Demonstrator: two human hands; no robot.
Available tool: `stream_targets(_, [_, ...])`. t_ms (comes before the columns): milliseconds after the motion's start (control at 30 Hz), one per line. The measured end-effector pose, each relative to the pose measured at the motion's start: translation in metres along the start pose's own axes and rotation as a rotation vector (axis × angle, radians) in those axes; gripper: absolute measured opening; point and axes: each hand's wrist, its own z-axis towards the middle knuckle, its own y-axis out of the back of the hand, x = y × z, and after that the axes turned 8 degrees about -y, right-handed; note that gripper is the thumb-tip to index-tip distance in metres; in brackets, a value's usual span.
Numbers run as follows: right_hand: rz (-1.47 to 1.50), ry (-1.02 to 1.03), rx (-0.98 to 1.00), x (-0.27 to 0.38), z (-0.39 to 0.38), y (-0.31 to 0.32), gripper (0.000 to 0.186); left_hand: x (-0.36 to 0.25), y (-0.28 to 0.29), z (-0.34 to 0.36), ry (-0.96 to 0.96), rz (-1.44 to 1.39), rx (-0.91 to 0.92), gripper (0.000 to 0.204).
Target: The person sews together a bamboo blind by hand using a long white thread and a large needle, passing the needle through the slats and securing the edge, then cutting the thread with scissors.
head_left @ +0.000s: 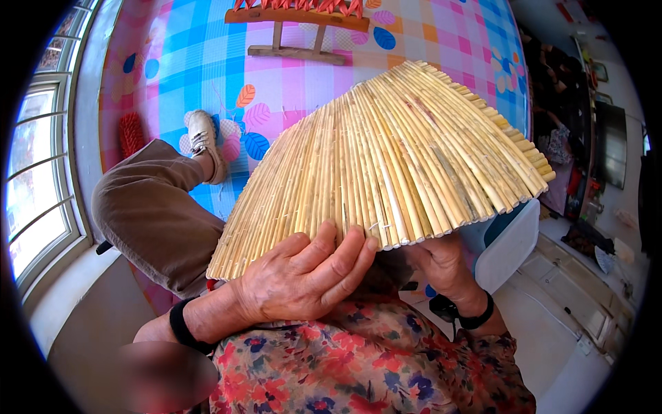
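A mat of pale yellow reed stalks (386, 152), laid side by side and tied with thread, spreads fan-like in front of me. My left hand (303, 272) grips its near edge, the fingers bent over the top and the thumb out of sight. A short bit of white thread (379, 226) lies on the stalks just beside those fingertips. To the right, my right hand (447, 265) is up against the underside of the same edge. The mat covers its fingers, so what they do there is hidden.
The mat rests over a bed-like surface with a checked, leaf-patterned cloth (207, 41). A small wooden stand (296, 54) with red woven strips is at the far side. A pale plastic bin (510, 245) stands right, a barred window (41, 186) left. My bent leg (148, 214) lies left.
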Motion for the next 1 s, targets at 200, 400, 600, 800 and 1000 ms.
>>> stream_targets(200, [0.168, -0.041, -0.045, -0.009, -0.003, -0.010, 0.012, 0.001, 0.000, 0.003, -0.018, 0.022, -0.016, 0.036])
stream_targets(400, [0.110, 0.029, -0.059, -0.013, -0.002, -0.011, 0.010, 0.002, 0.001, 0.005, -0.017, 0.016, -0.023, 0.034])
stream_targets(600, [0.143, -0.034, 0.020, -0.014, -0.005, -0.007, 0.021, 0.002, 0.002, 0.006, -0.022, 0.007, -0.011, 0.034])
stream_targets(800, [0.173, -0.043, 0.007, -0.015, -0.007, -0.009, 0.023, 0.002, 0.001, 0.007, -0.032, 0.009, 0.004, 0.036])
stream_targets(1000, [0.096, 0.007, -0.048, -0.016, -0.005, -0.011, 0.016, 0.002, -0.001, 0.008, -0.033, 0.004, -0.003, 0.037])
